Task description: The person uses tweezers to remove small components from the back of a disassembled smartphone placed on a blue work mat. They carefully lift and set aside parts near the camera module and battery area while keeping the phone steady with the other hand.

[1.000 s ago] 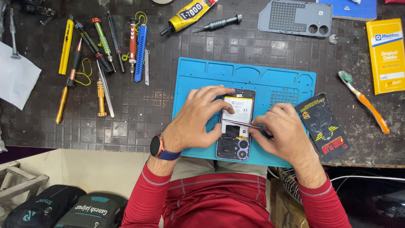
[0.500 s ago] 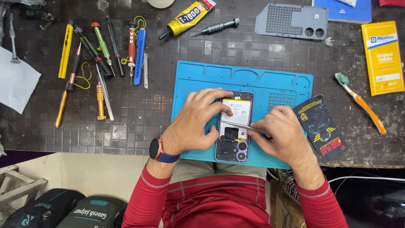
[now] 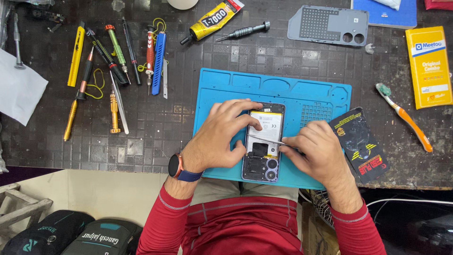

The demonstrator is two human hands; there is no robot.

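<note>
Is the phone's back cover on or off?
Off. The phone lies on the blue mat with its battery and camera modules exposed; a grey back cover lies apart on the bench.

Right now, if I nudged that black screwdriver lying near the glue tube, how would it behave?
The black screwdriver looks round-bodied, so it would probably roll across the dark table. Its knurled handle likely grips well rather than slipping. It seems rigid metal, so stiff and somewhat heavy for its size. The glue tube lies close and might stop it.

My red ribbed sleeves frame a bright blue rubber work mat [image 3: 325, 94]; the opened phone [image 3: 262, 141] shows a white battery and lilac rim; the desk [image 3: 155, 127] is dark, grid-patterned.
</note>
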